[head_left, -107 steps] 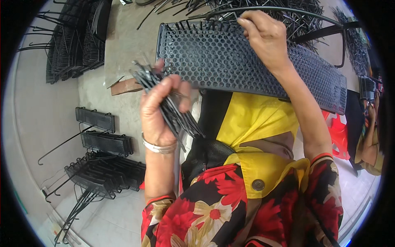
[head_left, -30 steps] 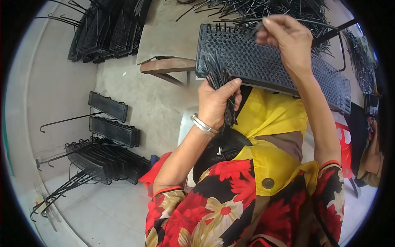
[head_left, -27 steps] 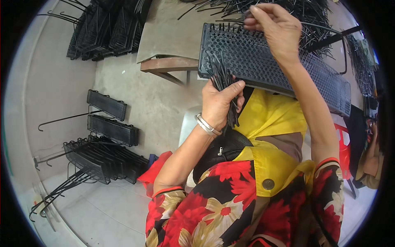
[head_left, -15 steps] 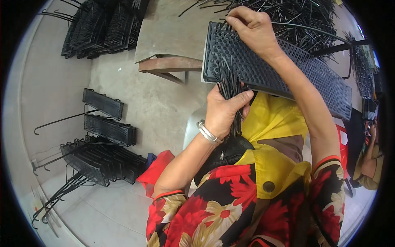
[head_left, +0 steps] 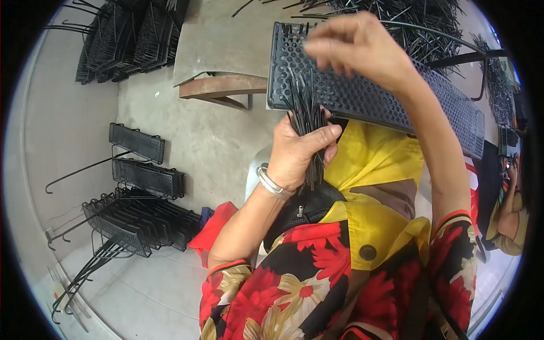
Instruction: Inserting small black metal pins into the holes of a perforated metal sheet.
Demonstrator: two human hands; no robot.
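My left hand (head_left: 300, 148) is closed round a bundle of thin black strips (head_left: 306, 105), their upper ends fanned out over the near left edge of a long black panel full of round holes (head_left: 368, 97). At the panel's far left end, a few short strips (head_left: 288, 30) stick up from the holes. Over the panel, near that row, hovers my right hand (head_left: 354, 48), its fingers bent and smeared by motion. Whether it holds a strip I cannot make out.
Behind the panel lies a big heap of loose black strips (head_left: 408, 25) on a table (head_left: 221, 48). Black mesh racks with hooked rods (head_left: 133, 212) stand on the floor at left. More racks filled with strips (head_left: 127, 37) are at far left. Another person's arm (head_left: 507, 212) shows at far right.
My right hand has drawn back from the panel's far left corner, a little toward the right and nearer me. My left hand still grips the bundle. The whole view has shifted slightly.
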